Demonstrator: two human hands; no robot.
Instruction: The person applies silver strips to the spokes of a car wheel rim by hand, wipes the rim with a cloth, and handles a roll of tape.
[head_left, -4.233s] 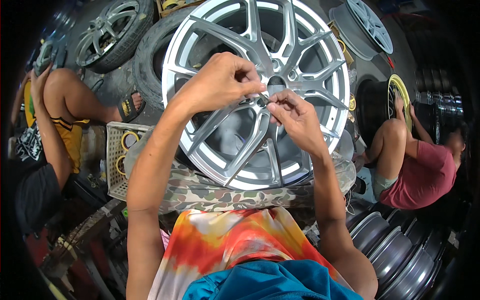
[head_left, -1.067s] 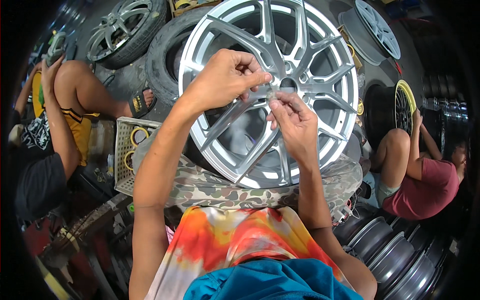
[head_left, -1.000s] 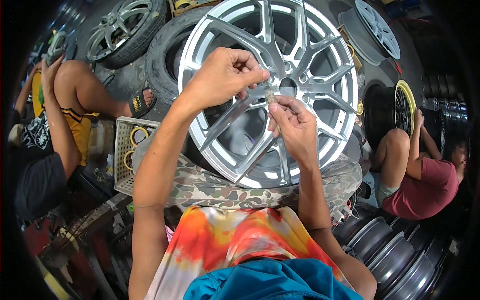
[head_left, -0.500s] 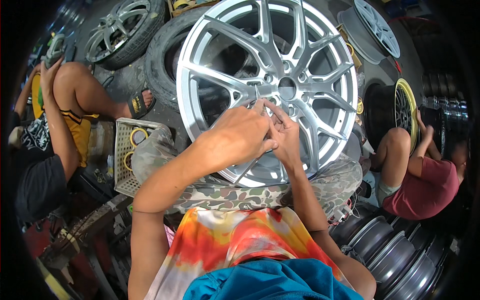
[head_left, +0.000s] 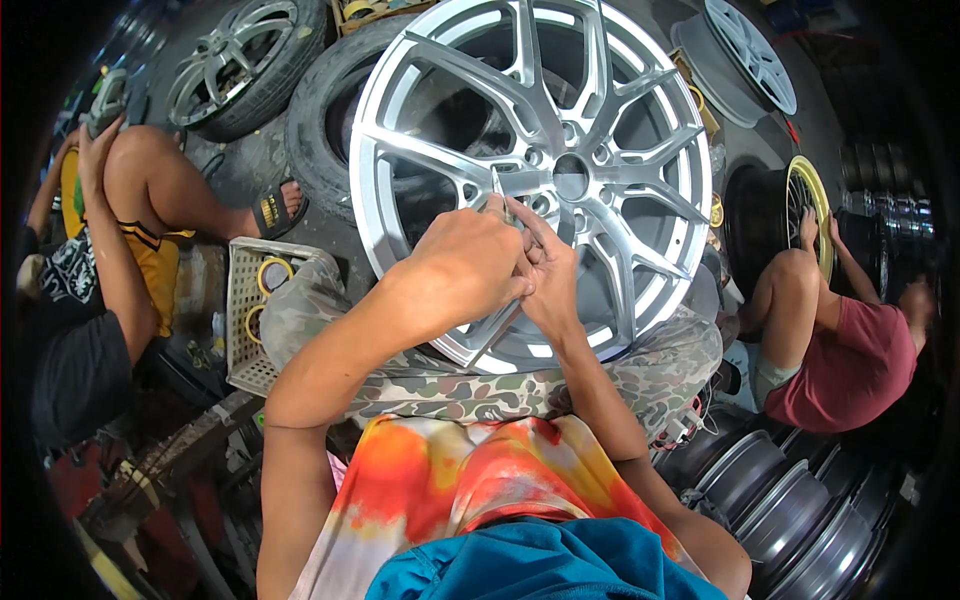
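Working Tight Over the Silver Wheel (head_left: 545, 182)

Holding a thin pointed tool (head_left: 497, 182) right over a spoke, just left of the wheel's centre hole (head_left: 571, 177)! Looking partway through, in this judgement: already showing bright silver across spokes and lip, carrying no tyre on the wheel. Seemingly attending to one small patch near the lug holes, left of the centre; not showing any finished mark there, hiding part of that spoke under the fingers. Giving no count, either, of any patches left around the wheel.

And now checking positions: having the wheel directly beneath both hands, facing its spokes upward and lying close in front of the camouflage trousers (head_left: 480, 393). Curling the left hand (head_left: 463, 262) narrowly above the wheel's lower-left spokes, nestling the right hand (head_left: 548, 270) against it, nearer the centre hole. Gripping the tool between the two, apparently; not revealing the split of that grip, burying the handle from sight. Poking the tip out past the fingertips, over the spoke, perhaps touching, perhaps hovering, not telling from this angle!

Glancing around the wheel: spotting a worn tyre (head_left: 308, 120) behind its left side, a pale basket (head_left: 240, 300) lower left, a co-worker (head_left: 845, 350) well apart to its right
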